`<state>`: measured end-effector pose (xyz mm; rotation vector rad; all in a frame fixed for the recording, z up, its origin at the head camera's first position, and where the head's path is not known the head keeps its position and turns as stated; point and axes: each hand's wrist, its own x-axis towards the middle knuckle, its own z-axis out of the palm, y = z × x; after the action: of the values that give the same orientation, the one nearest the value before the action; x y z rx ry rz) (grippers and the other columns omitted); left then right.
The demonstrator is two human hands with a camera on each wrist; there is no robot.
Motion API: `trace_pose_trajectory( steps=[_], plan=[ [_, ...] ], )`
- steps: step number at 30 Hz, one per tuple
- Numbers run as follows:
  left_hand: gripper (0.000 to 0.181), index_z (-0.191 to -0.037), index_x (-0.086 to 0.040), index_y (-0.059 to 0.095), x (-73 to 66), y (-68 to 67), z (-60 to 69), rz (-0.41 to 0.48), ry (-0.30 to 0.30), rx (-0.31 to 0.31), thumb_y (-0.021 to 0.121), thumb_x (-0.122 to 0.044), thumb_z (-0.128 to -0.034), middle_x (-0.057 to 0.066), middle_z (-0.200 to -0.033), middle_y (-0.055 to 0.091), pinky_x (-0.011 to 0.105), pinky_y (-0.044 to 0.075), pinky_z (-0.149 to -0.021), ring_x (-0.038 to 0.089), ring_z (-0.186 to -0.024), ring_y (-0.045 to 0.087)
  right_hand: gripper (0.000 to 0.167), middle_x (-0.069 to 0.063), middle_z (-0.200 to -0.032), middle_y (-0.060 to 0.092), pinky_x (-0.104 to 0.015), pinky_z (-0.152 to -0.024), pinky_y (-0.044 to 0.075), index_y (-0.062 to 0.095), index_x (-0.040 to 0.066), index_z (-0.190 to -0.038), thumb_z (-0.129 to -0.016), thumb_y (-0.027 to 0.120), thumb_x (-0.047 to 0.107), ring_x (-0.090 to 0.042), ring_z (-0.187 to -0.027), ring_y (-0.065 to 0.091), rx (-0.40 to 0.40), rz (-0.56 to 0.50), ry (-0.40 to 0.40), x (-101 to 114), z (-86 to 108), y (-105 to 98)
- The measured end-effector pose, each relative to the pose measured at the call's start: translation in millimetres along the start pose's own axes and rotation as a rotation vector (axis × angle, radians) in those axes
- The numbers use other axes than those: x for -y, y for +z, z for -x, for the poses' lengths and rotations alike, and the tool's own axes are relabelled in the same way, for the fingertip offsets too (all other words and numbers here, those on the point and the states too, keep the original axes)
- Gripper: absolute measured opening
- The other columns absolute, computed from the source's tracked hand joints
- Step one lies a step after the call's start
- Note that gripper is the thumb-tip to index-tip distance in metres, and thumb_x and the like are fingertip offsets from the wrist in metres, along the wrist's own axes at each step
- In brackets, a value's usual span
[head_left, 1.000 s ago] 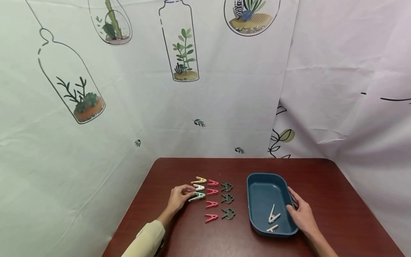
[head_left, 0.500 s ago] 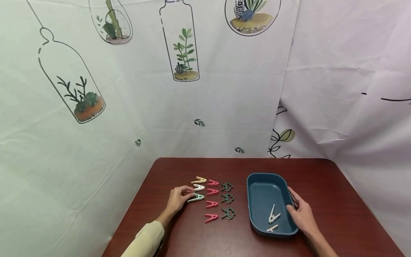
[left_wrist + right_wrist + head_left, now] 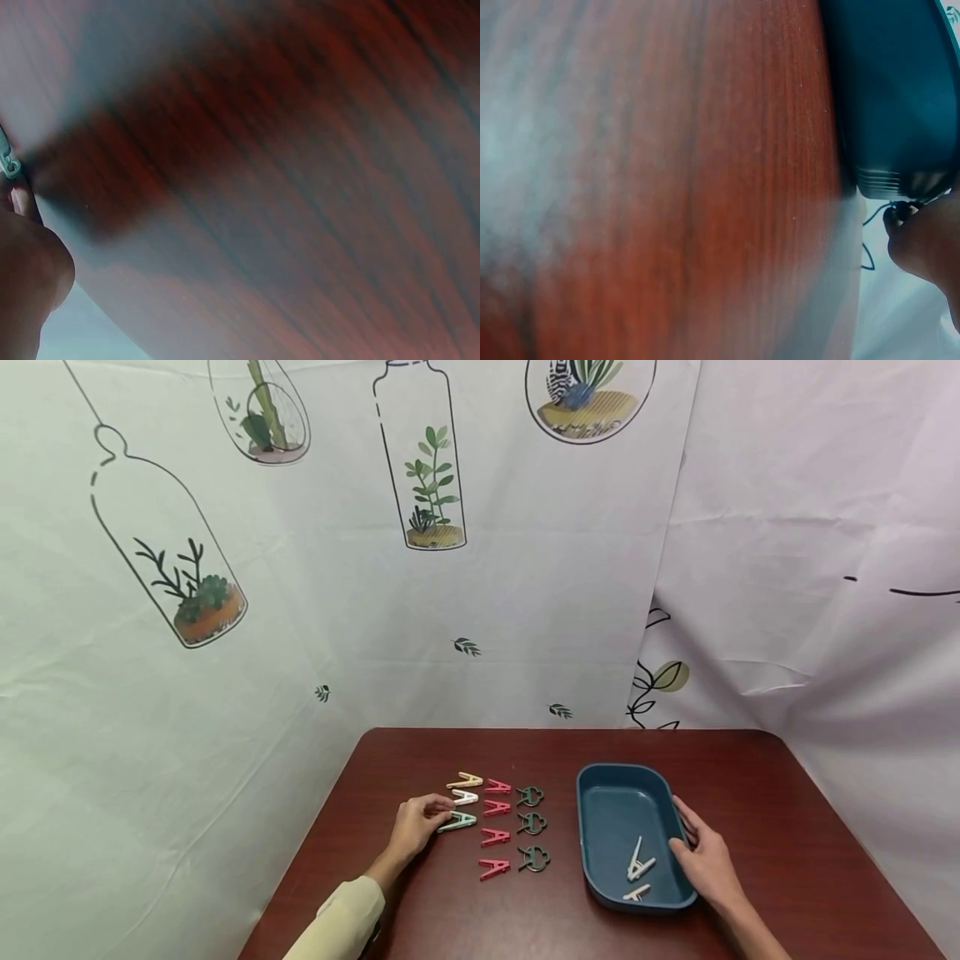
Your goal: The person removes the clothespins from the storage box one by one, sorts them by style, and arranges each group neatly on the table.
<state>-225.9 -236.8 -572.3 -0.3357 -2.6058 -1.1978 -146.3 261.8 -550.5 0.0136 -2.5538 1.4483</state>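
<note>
My left hand [image 3: 416, 825] pinches the left end of a mint-green clothespin [image 3: 463, 821] lying at the left of the table. In the left wrist view only part of that hand [image 3: 30, 262] and one end of the clothespin [image 3: 9, 166] show, at the left edge. A white clothespin [image 3: 467, 797] lies just beyond its fingers, with a yellow clothespin [image 3: 467, 779] farther back. My right hand [image 3: 705, 857] grips the right wall of a blue tray [image 3: 615, 810], thumb over the rim. Inside lie a white clothespin [image 3: 640, 867] and a smaller-looking cream one [image 3: 636, 893].
Right of the left hand runs a column of several red clothespins [image 3: 495, 837]. Beside it stand three dark green rounded clips [image 3: 532, 823] in a column. All rest on a dark red-brown table [image 3: 555, 927]. A printed white cloth [image 3: 525, 610] hangs behind.
The mint-green clothespin has shifted slightly left and toward me with the left hand's fingers, then stayed still. The right hand and the tray have not moved.
</note>
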Motion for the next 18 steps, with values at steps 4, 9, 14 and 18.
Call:
trace_pose_trajectory(
  steps=[4,9,14,18],
  plan=[
    [0.017,-0.098,-0.016,0.082,-0.1,0.3,0.1,-0.014,0.007,0.002,0.086,-0.004,-0.0876,-0.005,-0.091,0.08,0.025,0.059,-0.073,0.01,-0.084,0.075,0.07,-0.03,-0.158,0.045,0.002,-0.084,0.034,0.038,-0.006,-0.16,-0.093,0.059,-0.01,-0.044,-0.138,0.049,-0.001,-0.004,-0.003,-0.5,0.1,0.5],
    [0.018,-0.098,-0.015,0.082,-1.1,-0.4,0.3,-0.015,0.014,-0.008,0.087,-0.003,-0.0864,-0.006,-0.09,0.079,0.024,0.059,-0.072,0.009,-0.083,0.075,0.07,-0.03,-0.157,0.046,0.002,-0.084,0.035,0.038,-0.006,-0.16,-0.094,0.059,-0.01,-0.044,-0.137,0.049,0.0,-0.007,-0.006,-0.6,0.3,0.3],
    [0.021,-0.097,-0.013,0.082,-3.1,-4.9,-2.0,0.006,0.046,-0.049,0.088,0.002,-0.084,-0.004,-0.09,0.08,0.026,0.06,-0.072,0.01,-0.083,0.075,0.07,-0.03,-0.157,0.046,0.002,-0.084,0.034,0.039,-0.006,-0.16,-0.093,0.059,-0.01,-0.044,-0.137,0.05,-0.006,-0.002,-0.004,0.0,0.1,0.4],
    [0.021,-0.097,-0.013,0.082,-4.5,-10.3,-7.3,0.025,0.059,-0.069,0.087,0.003,-0.0842,-0.002,-0.09,0.08,0.027,0.061,-0.073,0.011,-0.082,0.075,0.071,-0.03,-0.157,0.046,0.003,-0.085,0.032,0.038,-0.006,-0.16,-0.093,0.059,-0.01,-0.044,-0.138,0.05,-0.003,0.003,0.007,0.6,-0.1,0.2]
  ],
)
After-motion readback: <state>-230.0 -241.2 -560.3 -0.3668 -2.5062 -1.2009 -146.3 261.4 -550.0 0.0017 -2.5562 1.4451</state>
